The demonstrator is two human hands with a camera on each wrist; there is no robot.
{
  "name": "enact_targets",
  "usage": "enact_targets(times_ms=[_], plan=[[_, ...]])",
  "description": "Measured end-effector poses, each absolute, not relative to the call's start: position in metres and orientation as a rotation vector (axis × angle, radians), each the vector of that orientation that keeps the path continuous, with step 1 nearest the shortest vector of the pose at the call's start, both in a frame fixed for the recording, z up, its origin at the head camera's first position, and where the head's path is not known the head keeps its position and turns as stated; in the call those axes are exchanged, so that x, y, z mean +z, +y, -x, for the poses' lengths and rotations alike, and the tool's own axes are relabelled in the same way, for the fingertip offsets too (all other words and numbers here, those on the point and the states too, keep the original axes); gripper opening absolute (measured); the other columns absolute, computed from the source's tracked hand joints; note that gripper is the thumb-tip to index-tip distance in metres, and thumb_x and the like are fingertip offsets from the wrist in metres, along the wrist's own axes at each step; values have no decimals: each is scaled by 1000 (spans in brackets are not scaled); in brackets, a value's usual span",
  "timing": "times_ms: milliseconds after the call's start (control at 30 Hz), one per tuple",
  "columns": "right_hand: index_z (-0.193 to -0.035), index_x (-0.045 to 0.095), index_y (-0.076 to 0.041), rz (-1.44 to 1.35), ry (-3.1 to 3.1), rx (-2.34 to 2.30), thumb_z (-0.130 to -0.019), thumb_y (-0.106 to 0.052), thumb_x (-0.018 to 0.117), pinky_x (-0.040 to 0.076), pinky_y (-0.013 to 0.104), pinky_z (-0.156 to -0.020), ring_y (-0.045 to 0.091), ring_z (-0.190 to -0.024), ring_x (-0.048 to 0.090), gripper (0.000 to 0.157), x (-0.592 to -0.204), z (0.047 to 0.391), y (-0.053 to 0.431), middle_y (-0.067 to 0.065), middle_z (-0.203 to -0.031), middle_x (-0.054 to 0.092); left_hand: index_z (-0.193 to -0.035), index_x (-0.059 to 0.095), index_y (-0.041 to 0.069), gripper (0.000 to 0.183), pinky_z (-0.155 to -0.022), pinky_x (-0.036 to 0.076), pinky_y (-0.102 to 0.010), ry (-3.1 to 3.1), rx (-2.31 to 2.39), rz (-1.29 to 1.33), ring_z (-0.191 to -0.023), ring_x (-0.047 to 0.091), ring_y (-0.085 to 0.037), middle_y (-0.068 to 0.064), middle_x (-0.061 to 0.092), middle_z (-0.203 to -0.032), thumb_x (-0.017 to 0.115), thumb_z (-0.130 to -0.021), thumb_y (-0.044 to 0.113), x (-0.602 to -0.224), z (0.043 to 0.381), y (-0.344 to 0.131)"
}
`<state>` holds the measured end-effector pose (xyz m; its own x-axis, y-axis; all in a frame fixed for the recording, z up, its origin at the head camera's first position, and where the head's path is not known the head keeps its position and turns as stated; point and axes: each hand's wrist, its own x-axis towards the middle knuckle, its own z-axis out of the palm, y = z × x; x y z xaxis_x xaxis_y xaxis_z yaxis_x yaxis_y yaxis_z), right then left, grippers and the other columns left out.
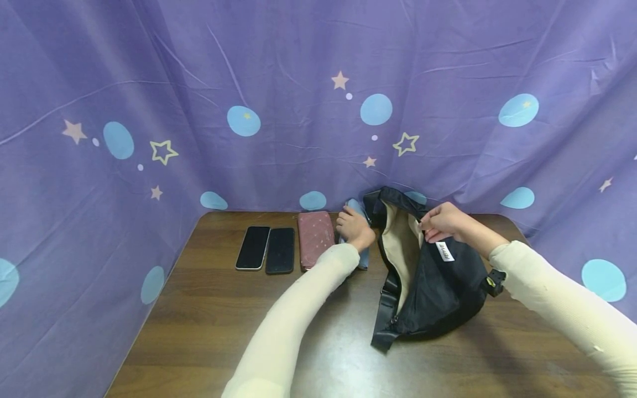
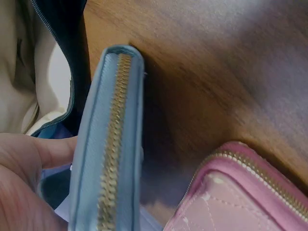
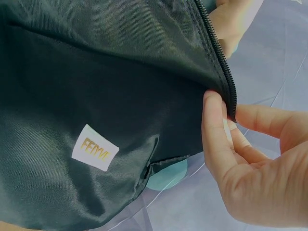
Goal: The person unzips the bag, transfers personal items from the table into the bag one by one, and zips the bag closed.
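Note:
My left hand (image 1: 355, 228) grips a light blue zip wallet (image 2: 131, 144) with a gold zipper. In the left wrist view the wallet's zipped edge faces the camera, and part of the hand is out of frame. A black fabric bag (image 1: 450, 293) lies on the right with its zipped mouth open, showing beige lining (image 1: 398, 235). My right hand (image 1: 443, 221) pinches the edge of that mouth between thumb and fingers. The right wrist view shows the bag's black zipper (image 3: 221, 62) by the fingertips and a white label (image 3: 95, 147).
Left of the blue wallet lies a pink zip wallet (image 1: 316, 237). Two dark-screened phones lie farther left, a black one (image 1: 281, 251) and a light-rimmed one (image 1: 252, 247). All rest on a wooden table (image 1: 209, 331), with a purple patterned curtain (image 1: 298, 149) behind.

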<state>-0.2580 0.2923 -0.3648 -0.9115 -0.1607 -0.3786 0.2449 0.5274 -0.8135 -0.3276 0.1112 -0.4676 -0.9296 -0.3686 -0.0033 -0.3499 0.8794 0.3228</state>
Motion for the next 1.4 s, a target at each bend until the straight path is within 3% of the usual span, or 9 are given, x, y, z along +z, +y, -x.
enact_targets(times_ms=[233, 367, 500, 633, 767, 1000, 1167, 1267, 1400], plan=[[-107, 60, 13, -61, 2359, -1363, -96, 0, 61, 64, 27, -69, 6, -63, 66, 17, -366, 258, 291, -2, -68, 67, -151, 39, 5, 44, -86, 52, -37, -2937, -261, -490, -108, 56, -22, -9, 52, -132, 23, -111, 15, -483, 343, 107], [-107, 60, 13, -55, 2359, -1368, -96, 0, 61, 64, 27, -68, 6, -64, 66, 17, -366, 258, 291, -2, -68, 67, -141, 47, 5, 38, -73, 57, -34, -3057, -305, -387, -100, 63, -21, -11, 56, -125, 51, -106, 19, -464, 336, 95], [-108, 60, 13, -54, 2354, -1372, -96, -1, 62, 64, 28, -69, 7, -64, 66, 19, -366, 259, 292, -2, -69, 67, -138, 47, 7, 75, -73, 61, -33, -3139, -339, -291, -97, 70, -23, -16, 65, -122, 89, -79, 27, -454, 333, 83], [-110, 60, 13, -62, 2338, -1375, -96, -2, 63, 64, 29, -70, 7, -64, 66, 20, -366, 260, 292, -1, -69, 67, -144, 41, 3, 102, -86, 61, -36, -3198, -464, -218, -109, 71, -26, -17, 70, -125, 98, -65, 33, -452, 336, 72], [-111, 59, 13, -75, 2325, -1383, -96, -2, 63, 64, 29, -70, 7, -64, 66, 21, -366, 262, 292, -1, -69, 67, -140, 48, 0, 86, -92, 60, -37, -3195, -676, -167, -112, 69, -28, -18, 70, -125, 92, -74, 32, -447, 338, 60], [-109, 59, 11, -79, 2308, -1395, -97, -1, 61, 64, 27, -70, 7, -65, 66, 18, -366, 263, 292, -2, -69, 67, -127, 61, -8, 56, -62, 51, -21, -3120, -1407, -269, -67, 49, -13, -14, 69, -111, 83, -83, 18, -437, 345, 33], [-111, 59, 12, -74, 2307, -1383, -97, -1, 62, 64, 27, -71, 7, -66, 67, 20, -366, 263, 292, -2, -70, 67, -139, 50, -8, 57, -96, 59, -38, -3076, -2082, -474, -105, 68, -26, -19, 64, -132, 74, -92, 14, -455, 371, 14], [-112, 59, 13, -73, 2304, -1383, -97, -1, 61, 64, 27, -71, 7, -66, 67, 21, -365, 263, 291, -2, -71, 67, -126, 60, -6, 48, -98, 58, -45, -3144, -2296, -419, -113, 68, -33, -21, 69, -125, 78, -88, 17, -493, 407, 2], [-112, 59, 13, -70, 2303, -1388, -97, -1, 61, 64, 27, -70, 7, -66, 66, 21, -364, 263, 291, -2, -70, 66, -107, 69, -1, 42, -86, 61, -40, -3252, -2281, -311, -97, 73, -28, -16, 75, -105, 88, -78, 23, -508, 421, -10]])
